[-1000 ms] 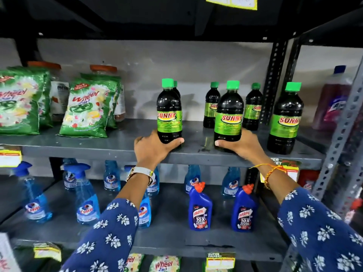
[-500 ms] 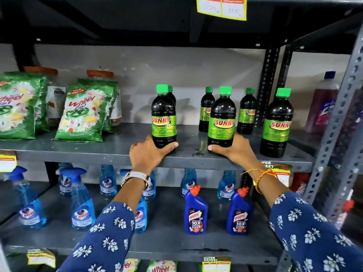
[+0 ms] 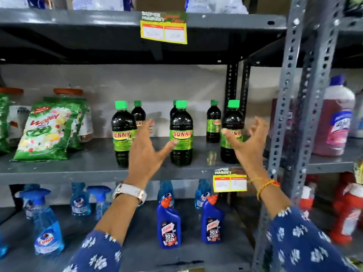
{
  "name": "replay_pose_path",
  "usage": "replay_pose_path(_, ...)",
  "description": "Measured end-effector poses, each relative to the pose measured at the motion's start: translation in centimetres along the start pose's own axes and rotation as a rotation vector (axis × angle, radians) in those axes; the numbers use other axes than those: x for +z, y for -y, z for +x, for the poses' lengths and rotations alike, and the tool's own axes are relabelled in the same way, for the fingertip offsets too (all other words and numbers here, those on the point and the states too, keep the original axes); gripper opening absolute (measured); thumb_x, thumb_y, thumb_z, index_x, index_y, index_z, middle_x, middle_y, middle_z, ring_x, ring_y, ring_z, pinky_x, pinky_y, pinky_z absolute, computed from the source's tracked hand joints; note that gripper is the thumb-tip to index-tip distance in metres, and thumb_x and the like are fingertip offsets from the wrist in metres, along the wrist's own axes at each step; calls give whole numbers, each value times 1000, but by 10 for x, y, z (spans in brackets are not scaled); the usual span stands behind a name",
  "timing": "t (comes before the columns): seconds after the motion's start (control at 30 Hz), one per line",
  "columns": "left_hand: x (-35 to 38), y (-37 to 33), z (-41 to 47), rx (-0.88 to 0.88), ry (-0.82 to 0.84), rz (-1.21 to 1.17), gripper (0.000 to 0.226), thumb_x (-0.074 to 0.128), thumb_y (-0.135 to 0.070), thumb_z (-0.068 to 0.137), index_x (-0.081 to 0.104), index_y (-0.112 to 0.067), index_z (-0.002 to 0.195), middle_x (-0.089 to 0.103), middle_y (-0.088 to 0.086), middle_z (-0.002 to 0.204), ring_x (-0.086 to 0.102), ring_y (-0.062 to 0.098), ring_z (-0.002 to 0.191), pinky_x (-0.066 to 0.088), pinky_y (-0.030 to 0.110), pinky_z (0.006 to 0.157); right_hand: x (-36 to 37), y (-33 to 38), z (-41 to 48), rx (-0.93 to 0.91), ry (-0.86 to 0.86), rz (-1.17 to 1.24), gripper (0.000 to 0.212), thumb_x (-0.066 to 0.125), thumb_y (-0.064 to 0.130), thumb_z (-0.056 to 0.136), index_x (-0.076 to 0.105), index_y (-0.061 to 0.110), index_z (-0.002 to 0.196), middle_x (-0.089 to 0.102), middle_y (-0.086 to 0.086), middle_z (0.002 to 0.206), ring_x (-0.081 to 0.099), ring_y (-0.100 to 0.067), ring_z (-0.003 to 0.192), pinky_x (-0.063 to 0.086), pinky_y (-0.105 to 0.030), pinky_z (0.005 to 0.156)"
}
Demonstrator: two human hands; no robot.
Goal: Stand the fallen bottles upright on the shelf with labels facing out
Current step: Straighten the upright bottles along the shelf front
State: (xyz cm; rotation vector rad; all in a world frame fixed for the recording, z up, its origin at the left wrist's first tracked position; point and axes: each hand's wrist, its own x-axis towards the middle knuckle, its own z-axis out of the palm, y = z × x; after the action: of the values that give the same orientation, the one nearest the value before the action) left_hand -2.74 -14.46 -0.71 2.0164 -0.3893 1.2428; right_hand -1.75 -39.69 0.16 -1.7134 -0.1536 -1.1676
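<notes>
Several dark SUNNY bottles with green caps and green labels stand upright on the grey middle shelf (image 3: 82, 169). Three are in the front row: left bottle (image 3: 121, 134), middle bottle (image 3: 181, 134), right bottle (image 3: 232, 126), their labels facing out. Smaller-looking ones stand behind, such as the back bottle (image 3: 213, 122). My left hand (image 3: 146, 152) hovers open between the left and middle bottles, holding nothing. My right hand (image 3: 248, 144) is open with fingers spread in front of the right bottle, apart from it.
Green Wheel detergent packs (image 3: 46, 132) lean at the shelf's left. A perforated steel upright (image 3: 290, 118) stands right of my right hand, with a pink bottle (image 3: 335, 122) beyond. Blue spray bottles (image 3: 46, 228) and Harpic bottles (image 3: 169, 226) fill the shelf below. Yellow price tags (image 3: 229, 181) hang on shelf edges.
Both hands have let go of the two front bottles they gripped at the base and have lifted away with fingers spread. The camera has tilted up.
</notes>
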Motion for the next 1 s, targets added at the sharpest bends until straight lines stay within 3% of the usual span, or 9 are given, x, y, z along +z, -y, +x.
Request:
replay_pose_path(0.07, 24, -14, 5, -82, 129, 8, 106, 66, -66, 69, 21, -9, 146, 41, 10, 144, 44, 25, 126, 37, 39, 102, -4, -19, 18, 152, 125, 33, 100, 81, 52, 60, 31, 9, 135, 45, -6, 132, 46, -16, 121, 37, -30, 107)
replay_pose_path(0.13, 44, -14, 6, -167, 197, 63, 118, 71, -64, 65, 7, -12, 149, 42, 11, 144, 47, 29, 124, 40, 41, 98, -11, -40, 30, 226, 290, 13, 102, 79, 64, 50, 40, 13, 129, 57, -7, 128, 57, -19, 116, 43, -42, 104)
replay_pose_path(0.2, 56, -5, 1, -287, 276, 165, 121, 71, -66, 63, 6, -8, 147, 49, 16, 137, 52, 34, 118, 43, 43, 92, -16, -51, 31, 256, 521, -7, 71, 83, 47, 57, 54, 22, 117, 65, -6, 121, 62, -13, 106, 46, -42, 101)
replay_pose_path(0.27, 65, 2, -5, -408, 345, 283, 112, 64, -74, 62, 22, -3, 137, 57, 19, 125, 57, 35, 110, 46, 43, 86, -18, -57, 30, 246, 658, -17, 45, 84, 24, 65, 62, 31, 103, 69, -5, 114, 64, -4, 95, 50, -34, 98)
replay_pose_path(0.37, 71, 5, -9, -385, 391, 433, 95, 55, -80, 64, 39, -7, 122, 64, 16, 112, 60, 34, 103, 46, 40, 80, -16, -66, 32, 236, 666, -59, 33, 85, 29, 62, 66, 37, 87, 72, 2, 102, 66, -9, 95, 50, -34, 95)
replay_pose_path(0.5, 72, 5, -9, -363, 368, 447, 88, 55, -80, 64, 45, -13, 121, 65, 14, 111, 61, 34, 102, 46, 39, 79, -14, -67, 31, 226, 647, -88, 32, 84, 33, 64, 66, 35, 91, 72, 3, 98, 67, -12, 94, 50, -30, 90)
replay_pose_path(0.7, 73, 10, -11, -332, 333, 460, 90, 48, -86, 58, 50, -15, 113, 66, 10, 105, 62, 33, 96, 47, 38, 75, -21, -58, 29, 184, 625, -145, 38, 80, 29, 70, 65, 22, 105, 64, 7, 88, 57, -2, 75, 36, -2, 60)
replay_pose_path(1.0, 71, 5, -12, -310, 310, 469, 87, 49, -84, 62, 50, -13, 112, 66, 11, 103, 63, 33, 93, 47, 38, 74, -24, -48, 24, 168, 615, -181, 43, 79, 29, 72, 64, 17, 111, 62, 7, 91, 55, -4, 77, 37, -9, 62)
